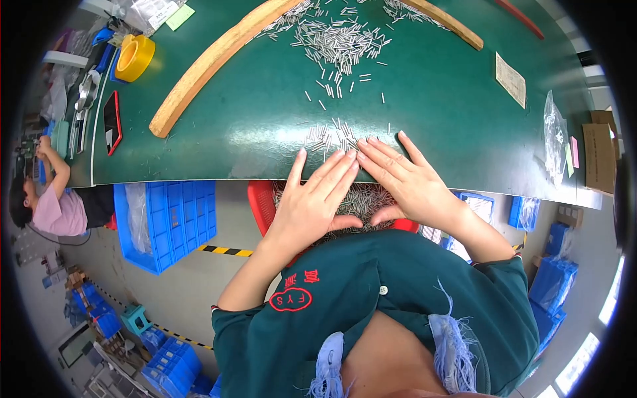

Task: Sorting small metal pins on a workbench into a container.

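My left hand point(313, 197) and my right hand point(410, 182) lie side by side at the near edge of the green table point(252, 142). Their fingers are stretched out flat, with the index fingertips nearly meeting. Just beyond the fingertips is a small group of short silver metal pins point(323, 138); some may be hidden beneath the fingers. A larger heap of the same pins point(338, 43) sits farther back on the table. Below the edge, under my hands, a red basket point(263, 205) holds many more pins, partly covered by my hands and body.
Two wooden strips point(212, 65) point(446, 21) flank the heap. On the left lie a yellow tape roll point(135, 58) and a red-edged phone point(113, 123). A paper sheet point(510, 79) and a clear plastic bag point(555, 136) lie right. Blue crates point(174, 222) stand below; another person point(60, 205) sits far left.
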A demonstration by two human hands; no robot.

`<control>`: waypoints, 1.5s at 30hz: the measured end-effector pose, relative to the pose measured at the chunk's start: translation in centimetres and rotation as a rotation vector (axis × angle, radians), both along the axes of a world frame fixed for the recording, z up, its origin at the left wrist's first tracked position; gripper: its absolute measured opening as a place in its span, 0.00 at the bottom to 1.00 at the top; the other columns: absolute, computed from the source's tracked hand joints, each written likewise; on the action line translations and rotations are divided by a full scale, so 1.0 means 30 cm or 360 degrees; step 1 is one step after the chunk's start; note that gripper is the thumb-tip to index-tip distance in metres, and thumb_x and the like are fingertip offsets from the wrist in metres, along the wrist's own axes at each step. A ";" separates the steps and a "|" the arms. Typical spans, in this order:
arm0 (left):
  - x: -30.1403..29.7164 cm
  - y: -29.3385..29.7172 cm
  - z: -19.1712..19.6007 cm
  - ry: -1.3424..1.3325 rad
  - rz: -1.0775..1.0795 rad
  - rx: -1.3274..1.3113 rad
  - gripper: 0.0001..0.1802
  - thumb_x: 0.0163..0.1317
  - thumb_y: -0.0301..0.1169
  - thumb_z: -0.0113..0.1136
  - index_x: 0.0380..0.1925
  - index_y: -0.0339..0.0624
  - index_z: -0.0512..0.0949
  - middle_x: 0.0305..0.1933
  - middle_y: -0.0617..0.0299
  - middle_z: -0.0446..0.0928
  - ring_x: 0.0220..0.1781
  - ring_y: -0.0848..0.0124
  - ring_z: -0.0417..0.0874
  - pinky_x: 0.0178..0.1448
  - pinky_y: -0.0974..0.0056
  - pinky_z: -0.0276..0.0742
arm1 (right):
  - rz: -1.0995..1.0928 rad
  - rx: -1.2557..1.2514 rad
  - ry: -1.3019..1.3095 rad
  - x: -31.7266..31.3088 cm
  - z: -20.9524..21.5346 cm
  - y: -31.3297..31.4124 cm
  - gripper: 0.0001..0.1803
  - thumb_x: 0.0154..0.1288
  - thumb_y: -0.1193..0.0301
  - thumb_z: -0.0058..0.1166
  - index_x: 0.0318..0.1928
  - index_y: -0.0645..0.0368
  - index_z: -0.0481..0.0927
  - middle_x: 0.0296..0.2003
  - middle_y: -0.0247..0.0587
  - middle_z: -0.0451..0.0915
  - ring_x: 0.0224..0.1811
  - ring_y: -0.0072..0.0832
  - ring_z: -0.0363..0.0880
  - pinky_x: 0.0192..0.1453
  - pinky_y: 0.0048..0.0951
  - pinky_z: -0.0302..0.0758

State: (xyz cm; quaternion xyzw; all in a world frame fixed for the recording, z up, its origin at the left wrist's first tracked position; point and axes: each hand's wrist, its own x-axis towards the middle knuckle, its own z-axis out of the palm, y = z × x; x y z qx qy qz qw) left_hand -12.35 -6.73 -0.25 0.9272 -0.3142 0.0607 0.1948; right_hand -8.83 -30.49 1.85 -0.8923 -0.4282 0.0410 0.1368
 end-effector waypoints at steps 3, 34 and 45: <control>-0.004 0.020 0.023 0.0034 -0.0095 0.0019 0.49 0.48 0.60 0.62 0.66 0.40 0.70 0.72 0.58 0.66 0.75 0.65 0.64 0.74 0.35 0.53 | -0.0066 0.0102 -0.0054 0.007 -0.003 -0.027 0.59 0.47 0.35 0.56 0.72 0.63 0.60 0.72 0.47 0.61 0.78 0.37 0.54 0.80 0.51 0.47; 0.107 0.140 0.011 0.0081 0.0248 0.0091 0.54 0.53 0.66 0.56 0.72 0.40 0.60 0.77 0.49 0.56 0.78 0.53 0.57 0.77 0.38 0.47 | -0.0038 0.0180 -0.0094 0.202 0.019 -0.055 0.50 0.63 0.40 0.50 0.74 0.61 0.55 0.75 0.51 0.55 0.79 0.42 0.49 0.80 0.47 0.47; 0.422 -0.027 -0.035 -0.0055 0.0193 0.0136 0.50 0.65 0.60 0.52 0.73 0.32 0.53 0.78 0.47 0.53 0.81 0.58 0.50 0.78 0.36 0.42 | -0.0075 0.0050 -0.0187 0.384 -0.067 0.048 0.57 0.63 0.31 0.38 0.76 0.65 0.48 0.76 0.54 0.50 0.80 0.40 0.44 0.81 0.46 0.40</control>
